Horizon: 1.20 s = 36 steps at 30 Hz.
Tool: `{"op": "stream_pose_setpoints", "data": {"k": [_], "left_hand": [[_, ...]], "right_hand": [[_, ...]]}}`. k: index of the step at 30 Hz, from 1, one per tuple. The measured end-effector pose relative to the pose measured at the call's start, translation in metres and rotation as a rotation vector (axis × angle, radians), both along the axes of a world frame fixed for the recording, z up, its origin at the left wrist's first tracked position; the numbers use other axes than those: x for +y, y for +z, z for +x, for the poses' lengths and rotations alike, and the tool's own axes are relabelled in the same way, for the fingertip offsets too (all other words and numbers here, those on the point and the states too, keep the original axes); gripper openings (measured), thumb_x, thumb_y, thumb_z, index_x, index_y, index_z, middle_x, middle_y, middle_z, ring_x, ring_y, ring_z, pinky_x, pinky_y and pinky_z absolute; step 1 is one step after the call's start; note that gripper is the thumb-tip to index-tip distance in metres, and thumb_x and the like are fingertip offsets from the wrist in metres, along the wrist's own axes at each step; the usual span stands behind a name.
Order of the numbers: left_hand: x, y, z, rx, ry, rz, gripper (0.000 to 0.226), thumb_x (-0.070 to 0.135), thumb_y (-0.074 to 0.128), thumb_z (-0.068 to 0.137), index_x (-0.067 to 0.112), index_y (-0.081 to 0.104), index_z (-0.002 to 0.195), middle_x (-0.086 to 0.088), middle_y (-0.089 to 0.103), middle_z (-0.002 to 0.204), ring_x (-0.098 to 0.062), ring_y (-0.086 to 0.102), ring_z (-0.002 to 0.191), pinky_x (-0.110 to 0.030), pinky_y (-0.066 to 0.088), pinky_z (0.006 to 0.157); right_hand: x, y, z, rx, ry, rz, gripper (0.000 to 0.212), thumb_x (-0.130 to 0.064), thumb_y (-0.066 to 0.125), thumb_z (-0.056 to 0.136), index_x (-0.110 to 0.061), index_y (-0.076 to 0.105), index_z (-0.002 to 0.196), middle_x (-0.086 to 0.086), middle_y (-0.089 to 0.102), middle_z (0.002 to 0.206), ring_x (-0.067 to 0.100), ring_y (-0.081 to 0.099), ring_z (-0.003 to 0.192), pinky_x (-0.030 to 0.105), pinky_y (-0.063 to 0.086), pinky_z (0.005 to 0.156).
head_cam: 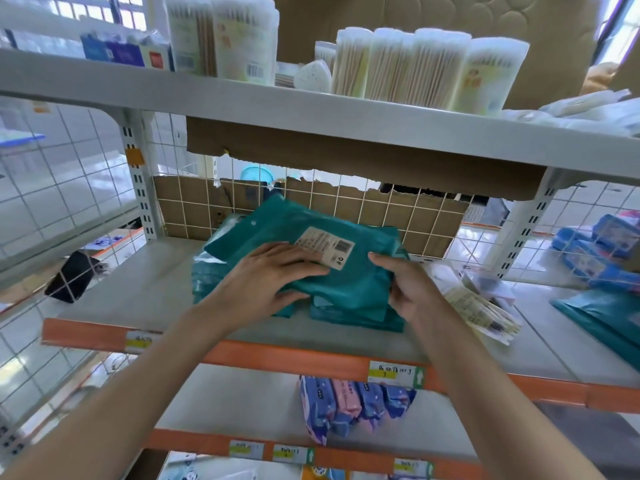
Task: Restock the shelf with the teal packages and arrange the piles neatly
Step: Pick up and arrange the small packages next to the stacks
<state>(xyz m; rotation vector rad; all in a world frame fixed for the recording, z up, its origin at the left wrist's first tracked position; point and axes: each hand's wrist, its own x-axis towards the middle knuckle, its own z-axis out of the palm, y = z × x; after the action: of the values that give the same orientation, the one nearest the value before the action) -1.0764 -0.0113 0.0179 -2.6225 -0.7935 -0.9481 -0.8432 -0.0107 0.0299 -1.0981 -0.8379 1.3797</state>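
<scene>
Squaring the teal stack [356, 317] on the shelf [138, 292]
Pressing top teal package [273, 226] with flat left hand [273, 275], pinching its edge with right hand [405, 289]; long axis back-left to front-right.

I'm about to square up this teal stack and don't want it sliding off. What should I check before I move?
1. Left hand flat on the top teal package: ok.
2. Right hand grips the pile's right edge: ok.
3. Pile edges aligned: not ok, the top teal package lies skewed.
4. Pile fully on the shelf: ok.
5. Gap to the pale packet: cannot tell, the right forearm covers it.
6. Loose teal package stacked: not ok, it lies apart at right.
</scene>
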Motion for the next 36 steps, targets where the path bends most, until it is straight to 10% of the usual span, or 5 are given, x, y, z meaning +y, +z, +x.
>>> {"op": "stream_pose_setpoints", "data": {"k": [7, 12, 18, 29, 36], "left_hand": [[0.003, 0.016, 0.002, -0.265, -0.003, 0.039, 0.019, 0.029, 0.056, 0.085, 0.027, 0.06, 0.103, 0.006, 0.065, 0.094, -0.009, 0.059, 0.084, -0.033, 0.053, 0.066], [0.014, 0.039, -0.005, -0.381, 0.099, -0.014, 0.036, 0.035, 0.055, 0.083, 0.008, 0.072, 0.098, -0.004, 0.064, 0.085, -0.016, 0.061, 0.069, -0.037, 0.055, 0.057], [0.029, 0.067, -0.011, -0.211, 0.205, 0.078, 0.039, 0.041, 0.05, 0.082, 0.011, 0.072, 0.095, -0.005, 0.07, 0.09, -0.018, 0.061, 0.081, -0.033, 0.04, 0.078], [0.037, 0.072, 0.03, -0.102, 0.154, 0.034, 0.042, 0.04, 0.049, 0.083, 0.016, 0.067, 0.111, -0.003, 0.067, 0.098, -0.024, 0.056, 0.096, -0.036, 0.025, 0.088], [0.025, 0.014, 0.026, -0.614, 0.26, -0.104, 0.048, 0.032, 0.058, 0.084, 0.014, 0.048, 0.128, -0.007, 0.05, 0.127, -0.026, 0.046, 0.118, -0.04, 0.038, 0.097]], "right_hand": [[0.0, 0.006, 0.005, -0.039, 0.053, -0.017, 0.008, -0.017, 0.062, 0.087, -0.012, 0.061, 0.094, 0.003, 0.073, 0.075, 0.012, 0.07, 0.067, 0.023, 0.055, 0.059], [-0.003, 0.005, 0.016, -0.299, 0.059, 0.029, 0.021, -0.034, 0.058, 0.088, -0.014, 0.063, 0.093, 0.005, 0.069, 0.096, 0.015, 0.066, 0.085, 0.025, 0.054, 0.069], [-0.005, 0.002, 0.029, -0.674, -0.017, 0.457, 0.037, -0.028, 0.071, 0.077, -0.023, 0.056, 0.11, -0.005, 0.06, 0.111, 0.007, 0.059, 0.098, 0.022, 0.047, 0.083], [-0.007, -0.004, 0.008, -0.622, 0.087, 0.632, 0.031, 0.0, 0.072, 0.077, -0.026, 0.063, 0.091, 0.001, 0.07, 0.093, 0.015, 0.069, 0.086, 0.037, 0.057, 0.074], [-0.008, -0.021, 0.02, -0.202, -0.121, 0.404, 0.025, 0.006, 0.067, 0.077, -0.016, 0.063, 0.089, -0.011, 0.072, 0.075, 0.01, 0.067, 0.074, 0.031, 0.054, 0.067]]}}
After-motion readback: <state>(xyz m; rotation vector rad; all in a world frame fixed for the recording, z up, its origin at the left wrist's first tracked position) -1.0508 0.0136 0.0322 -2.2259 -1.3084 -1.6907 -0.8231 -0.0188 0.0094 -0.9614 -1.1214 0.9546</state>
